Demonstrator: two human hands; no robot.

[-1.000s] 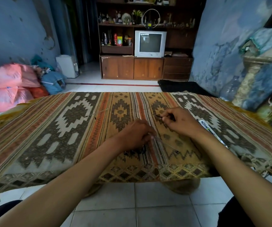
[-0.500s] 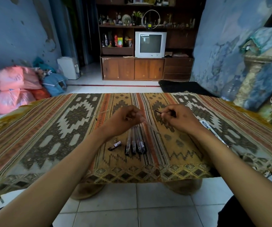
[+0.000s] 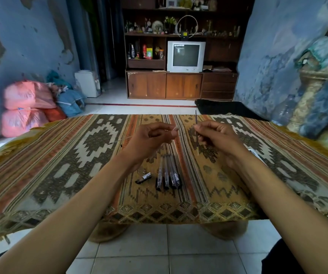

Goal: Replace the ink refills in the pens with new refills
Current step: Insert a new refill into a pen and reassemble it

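Both hands have risen since half a second ago, and the right hand point(image 3: 216, 137) has turned its refill point(image 3: 196, 131) from a level pose to nearly upright. Thumb and forefinger of that hand pinch the thin dark refill about midway, so one end pokes above the fingers and the pale end hangs below; the other fingers curl loosely toward the palm. The left hand point(image 3: 151, 138) hovers just beside it, apart from it, fingers curled with thumb and forefinger tips drawn together. Whether they pinch something clear and thin cannot be told from the head view.

Below the hands, on the patterned cloth point(image 3: 60, 155) covering the low table, four pens point(image 3: 168, 175) lie side by side, touching one another, their dark ends toward the person. Just left of them lies one small black part with a label point(image 3: 144, 177), tilted and apart from the row. One white packet point(image 3: 255, 153) shows partly behind the right wrist. Both forearms reach in from the bottom corners, bare, converging over the middle of the table.
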